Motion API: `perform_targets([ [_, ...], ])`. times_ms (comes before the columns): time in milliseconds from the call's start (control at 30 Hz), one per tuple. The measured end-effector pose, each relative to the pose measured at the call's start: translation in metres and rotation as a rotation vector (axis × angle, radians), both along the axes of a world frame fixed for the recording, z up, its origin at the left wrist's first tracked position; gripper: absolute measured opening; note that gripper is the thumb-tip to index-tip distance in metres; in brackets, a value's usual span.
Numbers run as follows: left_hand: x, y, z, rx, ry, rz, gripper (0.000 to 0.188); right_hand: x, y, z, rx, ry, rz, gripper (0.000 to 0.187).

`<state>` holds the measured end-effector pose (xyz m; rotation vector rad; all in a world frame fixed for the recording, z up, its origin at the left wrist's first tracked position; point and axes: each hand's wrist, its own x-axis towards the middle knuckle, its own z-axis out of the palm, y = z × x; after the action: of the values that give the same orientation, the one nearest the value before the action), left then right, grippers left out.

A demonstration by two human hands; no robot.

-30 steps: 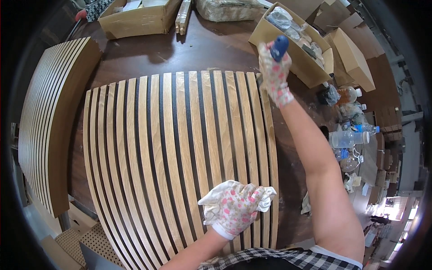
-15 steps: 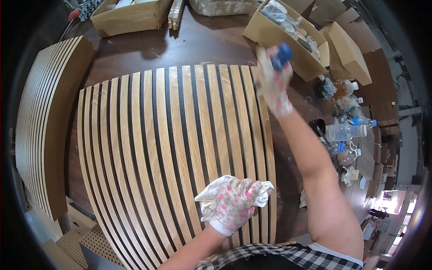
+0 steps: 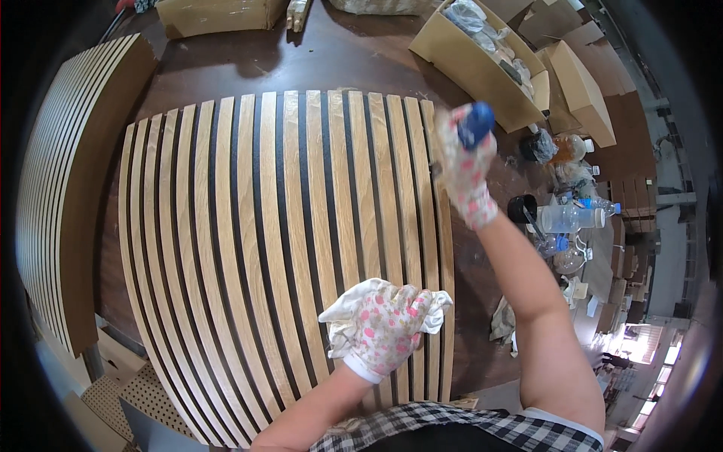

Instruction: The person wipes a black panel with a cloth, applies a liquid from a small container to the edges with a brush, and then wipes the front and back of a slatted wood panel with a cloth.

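A slatted wood panel (image 3: 267, 226), light strips over a dark backing, lies on the brown table. My left hand (image 3: 388, 325), in a white glove with a pink flower print, is closed on a crumpled white cloth (image 3: 348, 305) and presses it onto the near right part of the slats. At the panel's far right edge, my right hand (image 3: 468, 169) in a matching glove grips a blue-handled tool (image 3: 476, 126). The blue end sticks up out of the fist; the working end, by the edge slat, is mostly hidden and blurred.
Leaning at the left is a stack of slatted panels (image 3: 79, 181). Cardboard boxes (image 3: 218, 19) stand along the back, one open box (image 3: 482, 68) holding plastic-wrapped items. Several plastic bottles (image 3: 565, 218) and a black cup (image 3: 521, 207) are right of my right arm, with a rag (image 3: 503, 320) nearer.
My right hand has come nearer along the panel's right edge with the blue-handled tool. My left hand stays on the cloth; the whole view has shifted slightly.
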<state>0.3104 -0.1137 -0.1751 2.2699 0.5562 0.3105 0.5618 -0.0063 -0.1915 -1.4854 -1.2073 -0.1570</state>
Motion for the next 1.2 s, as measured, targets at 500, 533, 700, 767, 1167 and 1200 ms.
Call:
perform_targets([
  [500,0.004,-0.002,0.005,0.018,-0.005,-0.022,0.056,0.006,-0.006,0.022,-0.19,0.35,-0.01,0.016],
  [533,0.0,0.0,0.004,0.016,-0.001,-0.017,0.056,-0.013,-0.029,0.017,-0.097,0.582,0.115,0.017],
  [700,0.003,-0.001,0.002,0.032,0.048,0.002,0.058,-0.045,-0.105,-0.007,0.26,1.299,0.584,0.028],
  [767,0.007,-0.004,0.007,0.06,0.021,-0.017,0.059,-0.01,-0.048,0.005,0.056,0.696,0.198,0.016],
  [1167,0.011,-0.006,0.005,0.053,0.003,-0.033,0.057,-0.006,-0.017,0.031,-0.088,0.096,-0.017,0.022],
  [1200,0.01,-0.007,0.004,0.047,0.013,-0.03,0.057,-0.003,-0.01,0.035,-0.08,0.106,0.003,0.02],
])
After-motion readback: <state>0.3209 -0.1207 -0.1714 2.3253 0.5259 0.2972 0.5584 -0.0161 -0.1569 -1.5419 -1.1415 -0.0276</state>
